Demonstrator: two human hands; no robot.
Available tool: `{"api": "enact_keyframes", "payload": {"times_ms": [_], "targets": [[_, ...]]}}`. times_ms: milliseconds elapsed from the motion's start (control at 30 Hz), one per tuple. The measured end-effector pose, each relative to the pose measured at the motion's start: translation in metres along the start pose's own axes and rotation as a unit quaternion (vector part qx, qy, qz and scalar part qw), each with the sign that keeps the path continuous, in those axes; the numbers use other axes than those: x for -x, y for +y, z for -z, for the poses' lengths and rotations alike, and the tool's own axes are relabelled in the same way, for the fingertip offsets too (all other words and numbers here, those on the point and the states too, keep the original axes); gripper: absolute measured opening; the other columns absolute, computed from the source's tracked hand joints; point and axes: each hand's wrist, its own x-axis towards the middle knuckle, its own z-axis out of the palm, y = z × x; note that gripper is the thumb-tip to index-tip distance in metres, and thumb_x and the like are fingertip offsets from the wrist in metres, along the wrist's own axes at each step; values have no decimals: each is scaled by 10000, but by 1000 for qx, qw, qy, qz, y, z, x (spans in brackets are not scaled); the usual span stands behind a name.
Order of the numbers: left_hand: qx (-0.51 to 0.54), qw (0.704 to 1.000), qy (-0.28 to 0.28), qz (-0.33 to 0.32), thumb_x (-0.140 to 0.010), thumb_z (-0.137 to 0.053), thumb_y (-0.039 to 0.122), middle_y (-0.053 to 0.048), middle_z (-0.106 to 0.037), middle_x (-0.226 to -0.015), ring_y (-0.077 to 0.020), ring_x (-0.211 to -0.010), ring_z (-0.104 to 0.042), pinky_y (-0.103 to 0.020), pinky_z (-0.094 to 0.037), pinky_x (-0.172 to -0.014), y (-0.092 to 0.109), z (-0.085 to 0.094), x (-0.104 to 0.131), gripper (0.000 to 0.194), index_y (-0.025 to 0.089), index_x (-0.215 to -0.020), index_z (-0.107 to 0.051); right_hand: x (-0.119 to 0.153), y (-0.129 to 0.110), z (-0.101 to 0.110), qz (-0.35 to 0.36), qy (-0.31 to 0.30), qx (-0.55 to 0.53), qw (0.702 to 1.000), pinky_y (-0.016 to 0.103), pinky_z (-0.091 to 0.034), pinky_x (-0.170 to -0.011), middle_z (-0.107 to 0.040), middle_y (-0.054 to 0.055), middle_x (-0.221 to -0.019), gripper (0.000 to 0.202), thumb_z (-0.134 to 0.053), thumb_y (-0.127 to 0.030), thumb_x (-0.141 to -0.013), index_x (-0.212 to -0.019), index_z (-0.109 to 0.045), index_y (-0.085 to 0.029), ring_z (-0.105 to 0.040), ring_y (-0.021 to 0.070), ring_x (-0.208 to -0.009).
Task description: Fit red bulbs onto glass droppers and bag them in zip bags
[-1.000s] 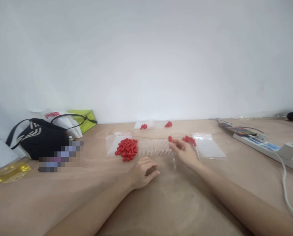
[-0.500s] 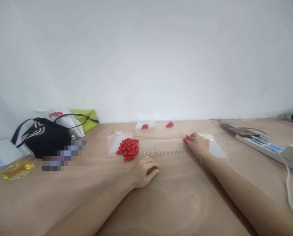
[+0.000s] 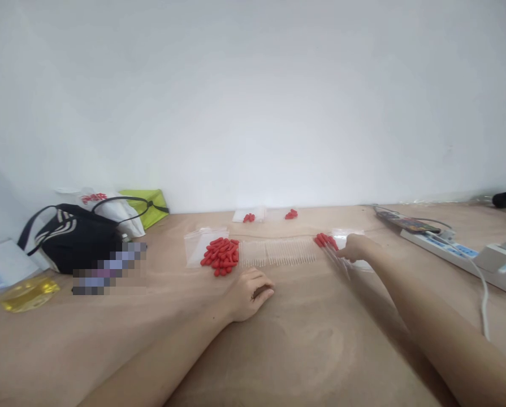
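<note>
My left hand (image 3: 253, 294) rests on the table, fingers loosely curled, with an empty gap between thumb and fingers. Just beyond it lies a pile of red capsule-shaped pieces (image 3: 221, 253). Between that pile and my right hand runs a row of thin pale sticks (image 3: 293, 252) laid side by side. My right hand (image 3: 357, 249) is at the row's right end, its fingers closed. Right by its fingertips are several red pieces (image 3: 325, 241), with thin clear streaks running from them toward me. What the fingers hold is too blurred to make out.
Clear zip bags (image 3: 193, 249) lie left of the pile and under my right hand. Two small red clusters (image 3: 292, 214) sit near the wall. A black bag (image 3: 78, 237) and yellow pouch (image 3: 30, 294) stand left. A phone (image 3: 407, 222) and cabled power strip (image 3: 456, 249) are right.
My right hand has drawn back to the right, off the red pieces, which now show more fully with streaks below them. My left hand stays in place.
</note>
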Motion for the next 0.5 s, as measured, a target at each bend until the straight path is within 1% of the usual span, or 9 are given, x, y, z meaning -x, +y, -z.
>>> {"api": "enact_keyframes", "payload": {"times_ms": [100, 167, 233, 367, 500], "targets": [[-3, 1000, -1, 3, -807, -464, 197, -69, -614, -816, -182, -790, -528, -312, -431, -726, 0, 0, 0, 149, 150, -864, -594, 1, -2, 1, 6, -89, -5, 996, 264, -375, -502, -578, 57, -474, 155, -626, -268, -528, -431, -578, -158, -544, 174, -535], [-5, 1000, 0, 3, -804, -468, 197, -69, -612, -813, -183, -788, -527, -311, -429, -721, -1, -1, 0, 145, 151, -862, -593, 4, -5, 3, 10, -129, -11, 992, 257, -368, -485, -570, 55, -459, 185, -609, -257, -538, -393, -557, -155, -528, 159, -506], [-3, 1000, 0, 1, -804, -471, 197, -67, -610, -816, -182, -790, -525, -309, -426, -723, -2, -1, 0, 142, 153, -863, -592, 7, -8, 5, 11, -154, -19, 988, 249, -358, -461, -567, 54, -457, 215, -590, -259, -553, -373, -538, -154, -508, 144, -475], [1, 1000, -3, 5, -804, -472, 192, -62, -608, -817, -178, -783, -520, -306, -419, -729, -2, -1, 0, 140, 153, -868, -590, 14, -13, 7, -1, -174, -32, 984, 237, -328, -410, -565, 47, -474, 230, -568, -275, -565, -376, -521, -153, -472, 121, -428], [1, 1000, -7, 13, -804, -470, 192, -57, -604, -818, -176, -787, -517, -299, -417, -730, 0, 1, 0, 138, 163, -864, -591, 11, -14, 10, -13, -163, -38, 986, 226, -314, -395, -547, 42, -475, 231, -551, -280, -564, -377, -508, -151, -473, 119, -429]]}}
